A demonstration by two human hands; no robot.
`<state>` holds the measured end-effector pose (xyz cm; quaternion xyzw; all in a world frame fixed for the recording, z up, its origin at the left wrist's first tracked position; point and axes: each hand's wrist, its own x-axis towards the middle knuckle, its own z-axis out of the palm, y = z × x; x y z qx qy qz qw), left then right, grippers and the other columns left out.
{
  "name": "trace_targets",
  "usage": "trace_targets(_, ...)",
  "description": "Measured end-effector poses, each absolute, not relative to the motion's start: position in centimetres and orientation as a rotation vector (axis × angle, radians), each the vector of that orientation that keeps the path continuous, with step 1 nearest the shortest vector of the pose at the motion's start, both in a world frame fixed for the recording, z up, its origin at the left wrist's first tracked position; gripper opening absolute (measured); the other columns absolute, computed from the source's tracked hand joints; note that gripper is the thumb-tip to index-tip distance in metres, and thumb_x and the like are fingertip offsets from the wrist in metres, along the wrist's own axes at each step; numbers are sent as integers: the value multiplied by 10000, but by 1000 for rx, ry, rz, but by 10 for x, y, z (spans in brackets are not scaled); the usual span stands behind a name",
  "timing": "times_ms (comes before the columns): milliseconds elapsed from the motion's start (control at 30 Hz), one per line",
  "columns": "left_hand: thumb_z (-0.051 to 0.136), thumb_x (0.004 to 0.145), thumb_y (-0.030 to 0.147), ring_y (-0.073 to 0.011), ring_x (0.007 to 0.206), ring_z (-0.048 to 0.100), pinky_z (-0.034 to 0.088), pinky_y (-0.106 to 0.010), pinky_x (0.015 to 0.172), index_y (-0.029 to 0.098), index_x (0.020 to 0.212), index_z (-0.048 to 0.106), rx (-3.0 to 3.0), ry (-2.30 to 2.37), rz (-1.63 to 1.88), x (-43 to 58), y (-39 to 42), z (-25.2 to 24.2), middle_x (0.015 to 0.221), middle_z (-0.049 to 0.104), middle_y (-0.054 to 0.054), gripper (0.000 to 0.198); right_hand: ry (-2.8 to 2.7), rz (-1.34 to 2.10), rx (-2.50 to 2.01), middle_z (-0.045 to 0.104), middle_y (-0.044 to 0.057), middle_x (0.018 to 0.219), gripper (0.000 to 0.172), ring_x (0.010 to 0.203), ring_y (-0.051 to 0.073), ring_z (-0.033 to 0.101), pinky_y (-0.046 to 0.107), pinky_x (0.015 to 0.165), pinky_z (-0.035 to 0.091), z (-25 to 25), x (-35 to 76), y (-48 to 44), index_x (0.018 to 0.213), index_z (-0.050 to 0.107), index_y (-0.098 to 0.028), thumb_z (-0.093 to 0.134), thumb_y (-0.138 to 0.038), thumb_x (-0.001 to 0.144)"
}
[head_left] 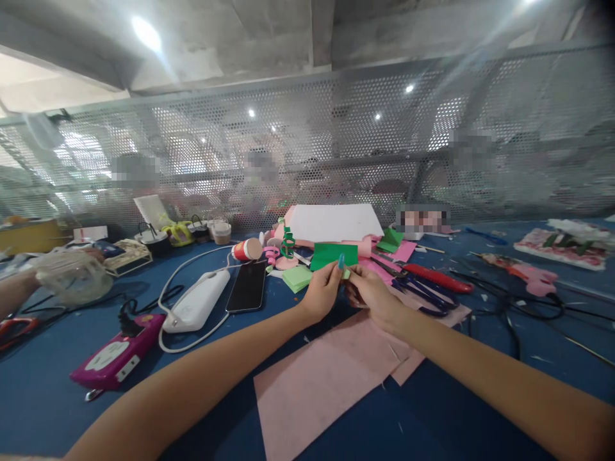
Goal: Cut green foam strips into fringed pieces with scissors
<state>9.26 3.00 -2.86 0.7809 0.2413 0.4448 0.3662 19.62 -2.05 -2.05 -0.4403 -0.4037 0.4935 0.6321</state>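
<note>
My left hand point(321, 294) and my right hand point(377, 296) meet in the middle of the head view, above the pink felt sheet point(327, 384). Fingers of both are pinched on a small light green piece point(346, 273), most of it covered by the fingertips. A teal spot, perhaps a painted nail, shows at my left thumb tip. Just behind the hands lies a dark green felt sheet point(331, 255). Light green felt squares point(298, 278) are stacked to the left of my left hand. Beyond my right hand rest blue-handled scissors point(427, 293) and a red-handled tool point(439, 278).
Left of my arms are a black phone point(246, 287), a white power bank point(199, 301) with its cable, and a purple power strip point(120, 352). A pink glue gun point(535, 279) and black cords lie right. Another person's arm point(19, 288) reaches toward a clear jar point(74, 278).
</note>
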Motion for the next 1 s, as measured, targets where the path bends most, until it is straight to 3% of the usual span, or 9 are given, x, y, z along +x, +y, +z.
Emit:
trace_targets(267, 312, 888, 428, -100, 555, 338, 255, -245, 537, 175, 643, 396, 2158, 768, 1187, 91, 27, -27, 573, 373, 33, 363, -930, 1096, -986, 370, -102, 445, 426, 336, 70, 344, 204, 334, 248, -28, 192, -20, 692, 423, -223, 652, -569, 595)
trace_targets(500, 312, 889, 390, -100, 556, 313, 244, -251, 548, 183, 615, 335, 2175, 777, 1220, 93, 25, -25, 566, 352, 39, 344, -1162, 719, -1085, 313, -77, 484, 403, 394, 87, 309, 237, 379, 238, -28, 193, -21, 647, 382, -225, 466, -606, 749)
trace_targets(700, 301, 894, 401, -101, 553, 319, 249, -254, 552, 181, 624, 360, 2181, 748, 1226, 92, 24, -25, 570, 368, 36, 353, -1361, 201, -1279, 372, -38, 512, 365, 477, 124, 377, 265, 466, 274, -25, 197, -26, 612, 359, -226, 344, -489, 866)
trace_targets(1000, 303, 867, 526, -105, 574, 319, 261, -247, 546, 169, 663, 434, 2052, 671, 1171, 92, 26, -28, 593, 373, 28, 432, -1468, 201, -1313, 471, -13, 501, 282, 454, 128, 442, 258, 463, 303, -26, 206, -25, 634, 426, -211, 390, -389, 850)
